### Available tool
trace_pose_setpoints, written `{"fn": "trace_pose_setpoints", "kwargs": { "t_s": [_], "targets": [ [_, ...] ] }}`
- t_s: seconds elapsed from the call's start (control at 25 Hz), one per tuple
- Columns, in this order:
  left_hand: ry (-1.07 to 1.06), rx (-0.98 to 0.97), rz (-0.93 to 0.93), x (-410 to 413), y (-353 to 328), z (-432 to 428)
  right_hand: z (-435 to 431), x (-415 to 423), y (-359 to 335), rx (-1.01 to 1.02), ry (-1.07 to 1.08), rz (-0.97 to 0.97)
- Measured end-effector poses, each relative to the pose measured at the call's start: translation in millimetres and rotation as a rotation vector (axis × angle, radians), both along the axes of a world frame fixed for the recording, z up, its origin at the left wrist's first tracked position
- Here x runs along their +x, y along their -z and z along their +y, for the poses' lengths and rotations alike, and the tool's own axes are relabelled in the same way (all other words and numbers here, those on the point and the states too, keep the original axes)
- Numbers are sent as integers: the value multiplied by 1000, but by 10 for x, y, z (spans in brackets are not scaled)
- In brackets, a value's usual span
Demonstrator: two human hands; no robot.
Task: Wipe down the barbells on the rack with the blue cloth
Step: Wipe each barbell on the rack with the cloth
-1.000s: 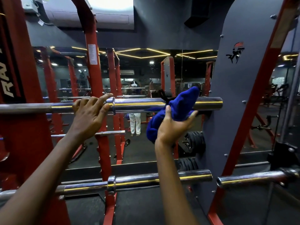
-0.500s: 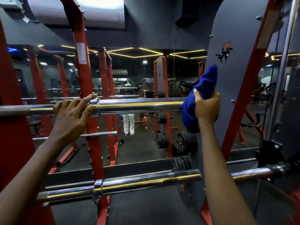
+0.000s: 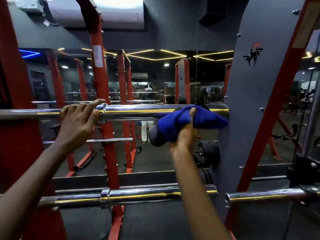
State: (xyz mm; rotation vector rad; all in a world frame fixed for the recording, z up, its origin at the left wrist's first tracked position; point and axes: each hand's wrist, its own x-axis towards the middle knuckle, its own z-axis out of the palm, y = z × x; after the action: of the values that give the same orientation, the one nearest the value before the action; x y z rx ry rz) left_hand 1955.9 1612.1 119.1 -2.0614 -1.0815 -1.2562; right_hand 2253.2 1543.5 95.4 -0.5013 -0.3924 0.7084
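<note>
A chrome upper barbell (image 3: 138,110) lies across the red rack at chest height. My left hand (image 3: 78,122) rests on it by the sleeve collar, fingers curled over the top of the bar. My right hand (image 3: 185,135) grips the bunched blue cloth (image 3: 206,119) and holds it against the underside of the sleeve, near its right end. A second chrome lower barbell (image 3: 147,194) lies on the rack below, at waist height.
A red rack upright (image 3: 105,144) stands just behind the collars. A grey panel with a logo (image 3: 249,101) rises at the right, with another bar end (image 3: 263,196) beyond it. Weight plates (image 3: 206,153) hang low behind my right arm. A mirror wall fills the background.
My right hand brought the cloth down from the sleeve's far right end, where it was raised, back leftward and under the sleeve. My left hand stayed on the bar.
</note>
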Motion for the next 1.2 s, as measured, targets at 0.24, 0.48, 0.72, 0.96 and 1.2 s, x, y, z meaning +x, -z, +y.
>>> {"fn": "trace_pose_setpoints", "kwargs": {
  "t_s": [0.24, 0.48, 0.72, 0.96, 1.2],
  "targets": [
    [-5, -111, 33, -80, -21, -22, -115, -694, 238, -86, 762, -528],
    [95, -239, 40, -230, -59, -67, -73, -796, -100, -4, 903, -1140],
    [-140, -124, 67, -1159, -38, 4, -58, -1422, -321, 97, 710, -1204],
    [-85, -142, 221, -1698, 52, 144, 362, -2335, -326, -219, 990, -1653],
    [-160, -62, 131, -2003, 153, 312, 449, -2636, -778, -325, 798, -1679]
  ]
}}
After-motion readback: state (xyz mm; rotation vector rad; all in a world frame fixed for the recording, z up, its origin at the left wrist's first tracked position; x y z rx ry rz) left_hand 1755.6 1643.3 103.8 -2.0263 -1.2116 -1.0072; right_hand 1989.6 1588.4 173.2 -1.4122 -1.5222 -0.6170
